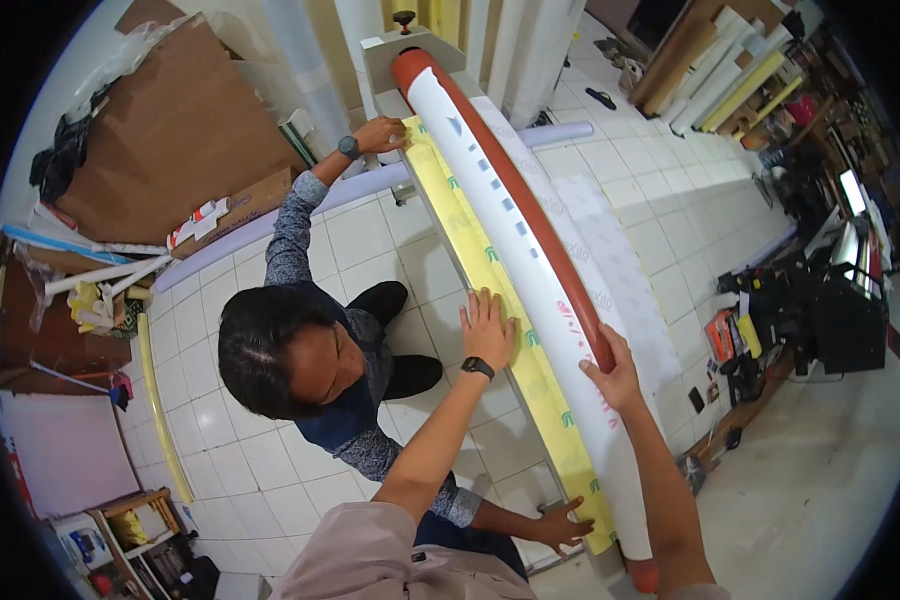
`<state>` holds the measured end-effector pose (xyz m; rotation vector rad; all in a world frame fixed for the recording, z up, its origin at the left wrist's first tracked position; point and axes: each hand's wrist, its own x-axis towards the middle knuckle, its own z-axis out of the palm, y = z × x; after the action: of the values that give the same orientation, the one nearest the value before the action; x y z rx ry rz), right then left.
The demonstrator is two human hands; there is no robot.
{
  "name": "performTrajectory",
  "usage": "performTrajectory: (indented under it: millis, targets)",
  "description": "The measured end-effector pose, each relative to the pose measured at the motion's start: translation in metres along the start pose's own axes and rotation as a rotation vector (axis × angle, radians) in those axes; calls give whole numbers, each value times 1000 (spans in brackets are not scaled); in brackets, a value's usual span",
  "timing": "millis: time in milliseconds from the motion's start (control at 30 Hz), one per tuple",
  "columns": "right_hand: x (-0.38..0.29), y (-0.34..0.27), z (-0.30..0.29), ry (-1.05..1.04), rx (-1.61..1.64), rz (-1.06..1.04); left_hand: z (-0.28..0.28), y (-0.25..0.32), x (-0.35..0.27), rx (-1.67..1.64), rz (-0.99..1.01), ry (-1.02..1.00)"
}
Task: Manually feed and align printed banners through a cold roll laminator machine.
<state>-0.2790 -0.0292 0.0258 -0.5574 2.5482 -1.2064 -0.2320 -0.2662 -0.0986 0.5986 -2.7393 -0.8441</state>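
Observation:
A long red roller [525, 199] runs diagonally before me on a frame. A white sheet [487, 195] with blue and pink print wraps over its near side. My right hand [616, 375] curves over the roller, thumb on the printed sheet and fingers on the far side. My left hand [489, 330] lies flat with spread fingers on a yellow patterned sheet [547, 382], which stretches along the bed beside the roller. Across from me another person's hand [382, 136] touches the yellow sheet's far end. That person's other hand [566, 523] is at its near end.
The frame's end plate [379, 71] carries a black knob [403, 21]. A co-worker [292, 360] leans close to my left arm. White backing sheet [607, 255] trails onto the tiled floor at right. A long tube [285, 210] lies behind the co-worker. Black equipment [840, 322] stands right.

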Motion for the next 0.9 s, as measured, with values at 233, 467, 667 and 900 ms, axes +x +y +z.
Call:
performTrajectory:
  millis: [233, 467, 667, 900]
  targets:
    - [6, -12, -7, -51, 265, 187, -20, 115, -63, -818, 35, 6]
    - [-73, -18, -34, 82, 33, 233, -1, 136, -74, -535, 80, -61]
    - [-279, 56, -99, 177, -166, 498, 7, 158, -64, -362, -45, -18]
    - [-426, 105, -159, -32, -218, 671, 4, 217, -52, -149, -388, -139]
